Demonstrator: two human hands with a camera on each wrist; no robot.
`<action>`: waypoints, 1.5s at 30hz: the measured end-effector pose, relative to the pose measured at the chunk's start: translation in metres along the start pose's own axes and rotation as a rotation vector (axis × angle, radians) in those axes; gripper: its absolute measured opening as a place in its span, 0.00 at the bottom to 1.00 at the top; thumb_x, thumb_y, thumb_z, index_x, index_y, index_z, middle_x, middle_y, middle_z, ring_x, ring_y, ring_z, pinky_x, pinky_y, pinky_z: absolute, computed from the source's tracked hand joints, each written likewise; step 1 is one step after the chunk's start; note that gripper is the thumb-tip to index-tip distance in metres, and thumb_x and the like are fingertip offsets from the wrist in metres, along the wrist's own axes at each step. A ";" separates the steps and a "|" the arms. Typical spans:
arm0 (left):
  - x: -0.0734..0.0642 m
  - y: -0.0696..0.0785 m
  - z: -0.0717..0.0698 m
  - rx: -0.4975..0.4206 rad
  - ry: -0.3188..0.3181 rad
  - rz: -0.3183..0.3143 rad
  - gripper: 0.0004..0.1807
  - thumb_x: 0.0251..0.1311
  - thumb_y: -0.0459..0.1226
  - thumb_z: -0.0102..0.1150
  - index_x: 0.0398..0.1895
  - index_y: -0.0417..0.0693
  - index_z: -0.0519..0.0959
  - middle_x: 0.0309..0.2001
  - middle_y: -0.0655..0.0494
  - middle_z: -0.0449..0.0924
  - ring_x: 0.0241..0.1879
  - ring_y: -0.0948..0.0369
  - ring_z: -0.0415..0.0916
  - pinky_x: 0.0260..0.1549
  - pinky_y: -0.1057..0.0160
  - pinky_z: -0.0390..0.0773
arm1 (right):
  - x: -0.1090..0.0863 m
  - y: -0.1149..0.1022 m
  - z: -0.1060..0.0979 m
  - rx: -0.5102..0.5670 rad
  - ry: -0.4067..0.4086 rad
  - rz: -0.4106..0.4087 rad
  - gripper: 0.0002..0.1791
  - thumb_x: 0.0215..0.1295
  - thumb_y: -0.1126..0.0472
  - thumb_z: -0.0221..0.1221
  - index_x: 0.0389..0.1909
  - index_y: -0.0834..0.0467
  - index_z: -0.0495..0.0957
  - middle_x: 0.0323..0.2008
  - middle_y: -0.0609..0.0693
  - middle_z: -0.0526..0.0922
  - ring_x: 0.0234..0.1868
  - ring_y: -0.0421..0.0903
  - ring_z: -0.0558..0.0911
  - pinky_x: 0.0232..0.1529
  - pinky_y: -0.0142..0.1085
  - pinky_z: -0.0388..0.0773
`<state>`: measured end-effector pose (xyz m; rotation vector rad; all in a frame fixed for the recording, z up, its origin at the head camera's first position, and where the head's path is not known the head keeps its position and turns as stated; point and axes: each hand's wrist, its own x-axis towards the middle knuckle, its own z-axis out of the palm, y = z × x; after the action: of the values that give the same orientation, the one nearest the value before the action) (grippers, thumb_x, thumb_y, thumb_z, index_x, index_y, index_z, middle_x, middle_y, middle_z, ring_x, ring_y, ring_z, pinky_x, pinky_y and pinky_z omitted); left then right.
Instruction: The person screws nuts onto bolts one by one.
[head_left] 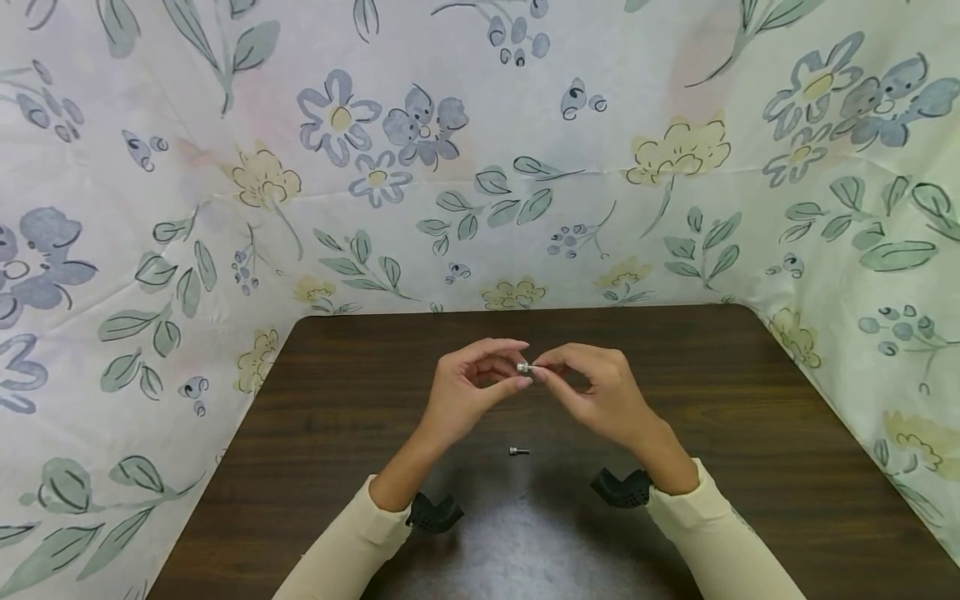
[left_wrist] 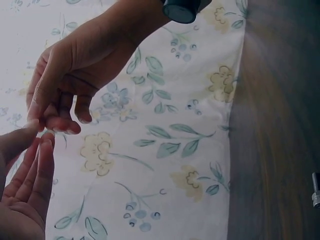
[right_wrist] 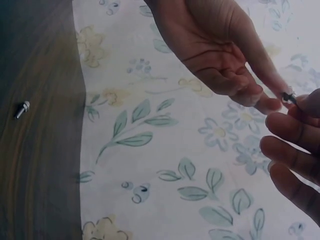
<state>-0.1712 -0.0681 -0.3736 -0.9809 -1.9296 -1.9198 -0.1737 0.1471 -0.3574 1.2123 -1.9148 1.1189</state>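
Observation:
Above the middle of the table, a small silver bolt (head_left: 522, 367) lies level between the two hands. My right hand (head_left: 600, 379) pinches its thin shank between thumb and fingertips. My left hand (head_left: 476, 379) curls its thumb and fingers about the thick end, which in the right wrist view shows as a dark and shiny piece (right_wrist: 288, 97) at the left fingertips. Whether washers or a nut sit on it is too small to tell. In the left wrist view the fingertips hide the bolt. A second bolt (head_left: 519, 451) lies on the table nearer the body.
The dark wooden table (head_left: 360, 392) has a floral cloth (head_left: 465, 208) behind it and along its sides. Black wrist devices (head_left: 435, 512) sit at both cream sleeves (head_left: 352, 533). Light glares off the table's near part.

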 end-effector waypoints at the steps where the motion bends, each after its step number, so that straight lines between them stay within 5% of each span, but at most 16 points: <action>1: 0.000 0.000 0.000 0.003 0.000 0.008 0.19 0.56 0.24 0.72 0.52 0.42 0.84 0.40 0.49 0.85 0.35 0.53 0.86 0.34 0.53 0.87 | 0.000 0.000 0.000 -0.001 0.001 -0.005 0.05 0.62 0.68 0.69 0.38 0.59 0.86 0.33 0.48 0.87 0.28 0.39 0.81 0.30 0.26 0.77; 6: 0.000 0.000 0.001 0.004 0.005 0.026 0.12 0.57 0.25 0.71 0.44 0.41 0.86 0.39 0.49 0.85 0.34 0.53 0.85 0.31 0.54 0.87 | 0.000 0.002 0.001 -0.002 0.011 -0.038 0.13 0.54 0.75 0.70 0.38 0.59 0.85 0.34 0.46 0.87 0.28 0.38 0.81 0.29 0.27 0.78; 14: 0.000 0.003 0.003 0.010 0.022 -0.051 0.09 0.58 0.23 0.68 0.42 0.38 0.86 0.37 0.48 0.84 0.30 0.51 0.85 0.30 0.46 0.86 | 0.001 0.000 0.001 -0.005 0.015 -0.051 0.03 0.66 0.66 0.67 0.39 0.58 0.86 0.34 0.47 0.87 0.28 0.37 0.81 0.28 0.27 0.77; 20: 0.000 0.003 0.004 0.014 0.020 -0.066 0.05 0.62 0.22 0.64 0.39 0.33 0.84 0.34 0.46 0.84 0.28 0.41 0.82 0.29 0.48 0.86 | 0.000 0.000 0.002 -0.004 0.023 -0.060 0.05 0.70 0.62 0.65 0.38 0.60 0.85 0.32 0.47 0.87 0.28 0.38 0.81 0.29 0.27 0.77; 28: 0.000 0.000 0.001 -0.027 0.007 -0.045 0.10 0.73 0.35 0.59 0.45 0.37 0.85 0.33 0.41 0.84 0.29 0.49 0.84 0.33 0.54 0.87 | 0.001 -0.001 0.001 -0.020 0.021 -0.062 0.05 0.70 0.61 0.65 0.38 0.59 0.85 0.33 0.46 0.87 0.28 0.37 0.80 0.28 0.27 0.77; 36: 0.000 0.002 -0.001 0.080 0.015 0.009 0.18 0.55 0.28 0.74 0.50 0.42 0.84 0.41 0.50 0.86 0.32 0.54 0.85 0.32 0.57 0.87 | 0.002 -0.001 0.000 -0.013 0.019 -0.062 0.07 0.72 0.59 0.64 0.39 0.59 0.85 0.33 0.47 0.87 0.27 0.37 0.79 0.27 0.26 0.75; 45: 0.000 0.013 0.004 0.089 0.021 0.063 0.12 0.53 0.19 0.71 0.41 0.34 0.86 0.38 0.43 0.85 0.28 0.48 0.84 0.25 0.53 0.86 | 0.001 0.000 0.001 -0.004 0.010 -0.064 0.05 0.63 0.69 0.68 0.39 0.59 0.85 0.34 0.47 0.87 0.28 0.37 0.81 0.28 0.27 0.77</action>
<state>-0.1625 -0.0657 -0.3635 -0.9796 -1.9308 -1.7876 -0.1742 0.1455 -0.3571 1.2546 -1.8568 1.0859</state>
